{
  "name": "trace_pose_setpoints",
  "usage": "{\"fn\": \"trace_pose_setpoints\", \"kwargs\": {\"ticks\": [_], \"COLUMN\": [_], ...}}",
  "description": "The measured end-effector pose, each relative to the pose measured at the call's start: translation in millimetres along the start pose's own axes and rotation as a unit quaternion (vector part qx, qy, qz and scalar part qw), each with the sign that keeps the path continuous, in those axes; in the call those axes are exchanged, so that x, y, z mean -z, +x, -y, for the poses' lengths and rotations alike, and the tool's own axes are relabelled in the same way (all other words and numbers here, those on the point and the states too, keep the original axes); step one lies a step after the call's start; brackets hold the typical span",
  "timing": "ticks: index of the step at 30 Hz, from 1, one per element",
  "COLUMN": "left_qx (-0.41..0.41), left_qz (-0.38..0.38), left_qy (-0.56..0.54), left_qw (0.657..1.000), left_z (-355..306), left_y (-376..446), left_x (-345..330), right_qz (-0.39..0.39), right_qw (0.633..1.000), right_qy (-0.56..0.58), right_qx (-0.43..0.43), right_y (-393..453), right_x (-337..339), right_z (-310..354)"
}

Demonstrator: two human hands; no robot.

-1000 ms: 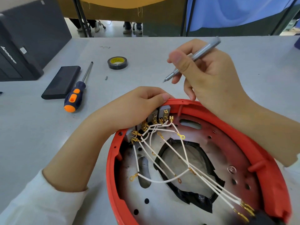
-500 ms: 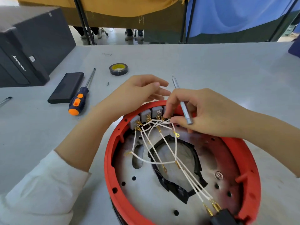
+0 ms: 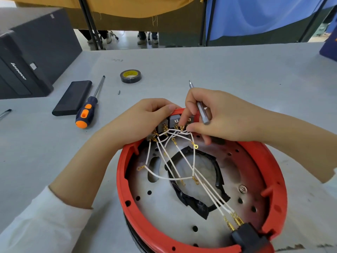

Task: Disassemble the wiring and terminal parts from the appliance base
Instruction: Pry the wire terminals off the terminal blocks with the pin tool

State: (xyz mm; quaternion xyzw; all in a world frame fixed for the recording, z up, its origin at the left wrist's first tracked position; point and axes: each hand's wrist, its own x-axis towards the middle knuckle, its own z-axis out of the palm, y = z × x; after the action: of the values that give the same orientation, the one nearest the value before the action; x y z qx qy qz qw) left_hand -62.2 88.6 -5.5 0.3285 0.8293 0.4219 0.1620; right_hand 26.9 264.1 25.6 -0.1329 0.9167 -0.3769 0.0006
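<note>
Since a second ago the right hand [image 3: 222,117] has dropped onto the switch terminals [image 3: 179,127], precision screwdriver [image 3: 200,108] tucked in its curled fingers. The left hand [image 3: 145,121] grips the red appliance base [image 3: 273,179] on the bench [image 3: 237,70]. The white wires [image 3: 182,161] remain connected; most disassembly is left.

The red appliance base [image 3: 200,179] lies open side up on the near right of the table, its round rim ringing a pale metal plate dotted with holes. A ragged black gasket [image 3: 197,201] curls around the centre opening. At the far rim sits a row of grey switch blocks [image 3: 174,120] with brass terminals [image 3: 165,128]. Thin white wires [image 3: 184,159] fan out from there, some ending loose in gold ring lugs [image 3: 195,146], three running to a black plug block [image 3: 249,238] at the near right edge.
</note>
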Motion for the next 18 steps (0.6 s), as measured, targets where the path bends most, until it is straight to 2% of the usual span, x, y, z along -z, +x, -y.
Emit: {"fn": "trace_pose_setpoints", "kwargs": {"ticks": [6,8,13,18], "left_qx": [-0.001,-0.004,-0.009,-0.006], "left_qz": [0.008,0.009,0.018,0.032], "left_qy": [0.01,0.019,0.016,0.006], "left_qw": [1.0,1.0,1.0,0.999], "left_z": [-3,-2,-5,-4], "left_y": [-1,0,0,2], "left_x": [1,1,1,1], "right_qz": [0.005,0.002,-0.014,0.011], "right_qw": [0.998,0.999,0.992,0.997], "right_qy": [0.051,0.028,-0.122,-0.073], "right_qx": [-0.038,-0.039,-0.005,0.006], "right_y": [10,13,19,21], "right_x": [2,4,3,9], "right_z": [2,5,6,6]}}
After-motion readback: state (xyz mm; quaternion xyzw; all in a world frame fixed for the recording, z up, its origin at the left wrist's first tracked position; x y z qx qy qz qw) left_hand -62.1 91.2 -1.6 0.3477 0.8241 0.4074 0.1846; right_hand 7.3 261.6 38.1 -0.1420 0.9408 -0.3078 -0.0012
